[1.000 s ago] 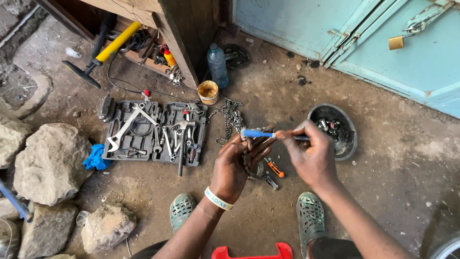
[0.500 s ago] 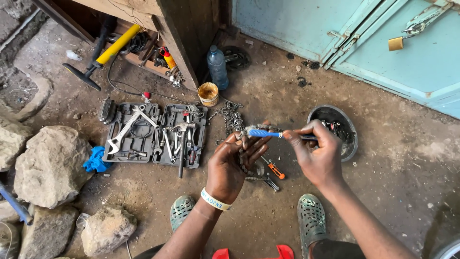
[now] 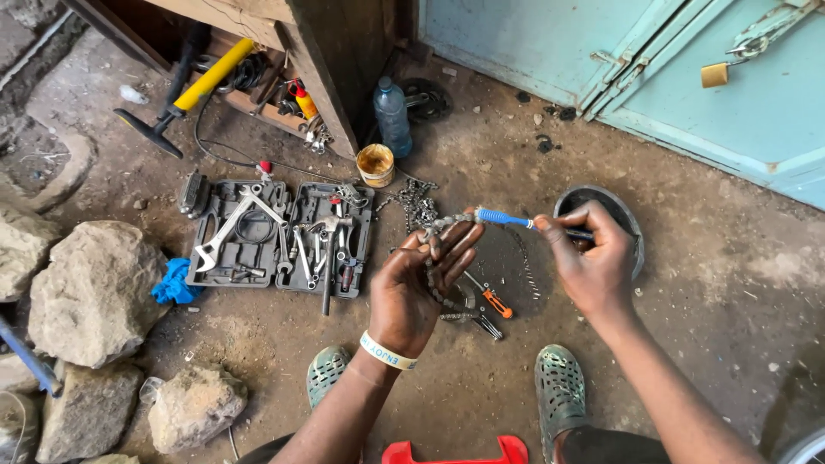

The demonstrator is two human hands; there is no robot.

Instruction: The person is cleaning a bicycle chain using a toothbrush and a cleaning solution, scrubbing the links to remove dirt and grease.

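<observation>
At the far left lie pale rocks (image 3: pixel 90 292) on the dirt floor, with a blue rag (image 3: pixel 174 283) tucked against the largest one. Just right of the rag an open grey tool case (image 3: pixel 279 241) holds spanners and a hammer. Above it, a yellow-handled pump (image 3: pixel 198 82) leans against a wooden bench. A small yellow tin (image 3: pixel 375 164) and a clear plastic bottle (image 3: pixel 392 116) stand beside the bench leg.

Near the middle, the left hand (image 3: pixel 417 292) is raised palm-up, fingers curled loosely around a greasy bicycle chain (image 3: pixel 436 232) that drapes over the fingertips and hangs below the hand; a pale wristband circles the wrist. On the ground beneath it lies an orange-handled tool (image 3: pixel 494 302) beside pliers.

A blue-handled brush (image 3: pixel 507 220) touches the chain at the fingertips. The right hand (image 3: pixel 593 262) pinches the other end of the brush, fingers closed tight on its dark shaft. Behind this hand sits a dark round bowl (image 3: pixel 627 225), mostly hidden. Two green perforated clogs (image 3: pixel 560 387) stand on the dirt below, and a pale blue metal door (image 3: pixel 687 77) with a brass padlock fills the upper right
</observation>
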